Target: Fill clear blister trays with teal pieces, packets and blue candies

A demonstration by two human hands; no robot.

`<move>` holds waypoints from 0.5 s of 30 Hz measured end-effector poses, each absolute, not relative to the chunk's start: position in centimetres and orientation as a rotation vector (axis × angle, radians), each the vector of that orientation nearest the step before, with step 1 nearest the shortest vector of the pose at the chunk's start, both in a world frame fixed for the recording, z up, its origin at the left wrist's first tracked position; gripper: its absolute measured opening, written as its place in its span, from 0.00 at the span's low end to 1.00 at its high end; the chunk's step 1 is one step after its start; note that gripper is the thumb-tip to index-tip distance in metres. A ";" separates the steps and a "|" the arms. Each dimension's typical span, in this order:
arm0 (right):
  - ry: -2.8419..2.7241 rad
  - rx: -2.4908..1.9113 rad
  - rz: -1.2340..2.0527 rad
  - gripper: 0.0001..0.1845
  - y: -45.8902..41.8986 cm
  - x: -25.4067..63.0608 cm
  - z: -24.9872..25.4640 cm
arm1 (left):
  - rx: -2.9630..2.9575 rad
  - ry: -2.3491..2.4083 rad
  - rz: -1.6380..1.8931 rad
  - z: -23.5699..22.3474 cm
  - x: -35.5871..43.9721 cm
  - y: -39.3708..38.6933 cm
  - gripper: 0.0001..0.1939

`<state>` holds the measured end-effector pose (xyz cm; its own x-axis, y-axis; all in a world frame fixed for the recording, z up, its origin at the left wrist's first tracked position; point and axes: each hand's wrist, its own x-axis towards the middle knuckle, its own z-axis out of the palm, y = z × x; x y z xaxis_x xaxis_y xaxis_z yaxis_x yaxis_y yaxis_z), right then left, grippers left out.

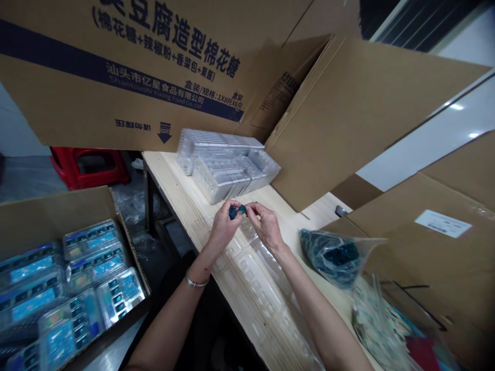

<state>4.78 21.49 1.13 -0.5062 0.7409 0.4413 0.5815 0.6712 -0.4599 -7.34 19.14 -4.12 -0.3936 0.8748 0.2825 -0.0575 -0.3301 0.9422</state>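
Small dark teal pieces (233, 212) are pinched in my left hand (224, 224), over the middle of the table. My right hand (266, 224) meets it there, its thumb and forefinger closed on another small teal piece (242, 209). What exactly the pieces are is too small to tell. Below my hands an open clear plastic tray (259, 281) with moulded pockets lies along the wooden table (189, 206). To the right stands a clear plastic bag (328, 252) holding more dark teal pieces.
Stacked clear plastic trays (228, 165) stand at the table's back. Cardboard boxes (154, 77) rise behind and at the right. Filled blue packs (95, 263) sit in an open carton (114, 206) at lower left. A red stool (91, 167) and a bag of pale pieces (379, 319) also show.
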 end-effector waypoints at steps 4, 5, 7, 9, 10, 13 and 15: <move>-2.265 -0.966 0.342 0.13 21.6 4.9 1.1 | 1.334 1.303 1.777 -4.1 -7.5 19.1 0.09; -2.299 -0.931 0.296 0.13 21.6 5.0 1.1 | 1.365 1.297 1.765 -4.1 -7.5 19.1 0.09; -2.379 -0.870 0.166 0.12 21.5 5.0 1.0 | 1.414 1.301 1.751 -4.2 -7.4 19.0 0.08; -2.419 -0.852 0.062 0.12 21.3 5.0 0.9 | 1.453 1.345 1.757 -4.2 -7.3 19.0 0.07; -2.411 -0.863 0.049 0.13 21.3 4.9 0.8 | 1.473 1.375 1.764 -4.3 -7.3 18.9 0.07; -2.255 -0.982 0.244 0.14 21.2 4.8 0.4 | 1.530 1.442 1.770 -4.3 -7.3 18.8 0.08; -2.075 -1.090 0.568 0.15 21.3 4.8 0.4 | 1.585 1.434 1.757 -4.3 -7.4 18.7 0.08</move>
